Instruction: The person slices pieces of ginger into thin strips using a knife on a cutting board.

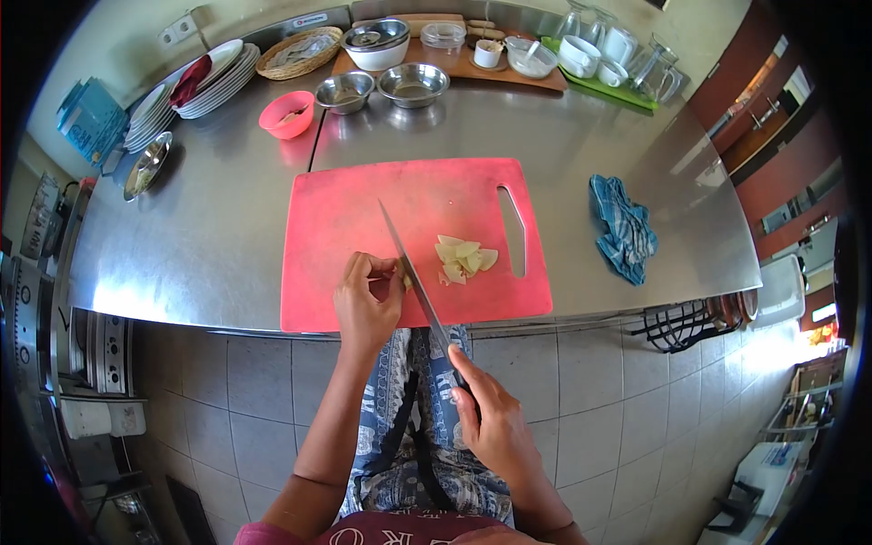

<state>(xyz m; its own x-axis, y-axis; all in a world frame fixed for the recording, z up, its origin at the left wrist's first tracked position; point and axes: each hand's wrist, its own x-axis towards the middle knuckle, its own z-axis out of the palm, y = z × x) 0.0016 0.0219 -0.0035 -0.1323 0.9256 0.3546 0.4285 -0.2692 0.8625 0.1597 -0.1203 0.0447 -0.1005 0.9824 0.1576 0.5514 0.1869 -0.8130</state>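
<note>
- Head view, centre: I see a pink cutting board [345,218] lying flat on a stainless-steel table [213,232], its slotted handle at the right-hand end and its near edge close to the table's edge.
- Head view, left hand [371,295]: thumb and fingertips are pressed together, pinching a small pale-green piece [407,282] over the near half of the board; I see this piece only in part, since the fingers and blade cover the rest.
- Head view, right hand [492,413]: fingers are wrapped around the black handle of a long knife [413,272], just off the board's near edge. The blade slants forward and leftward across the board, close beside the left fingertips; whether its edge touches the piece I cannot tell.
- Head view, right of the blade: a loose heap of pale cut slices [467,258] rests on the board, between knife and handle slot.
- Head view, surroundings: I note a crumpled blue cloth [624,227] on the table to the right. Beyond the board stand a small pink bowl [294,131] and two steel bowls [414,101], with stacked plates [225,91] at the far left and a green tray [627,96] bearing cups and glassware at the far right.
</note>
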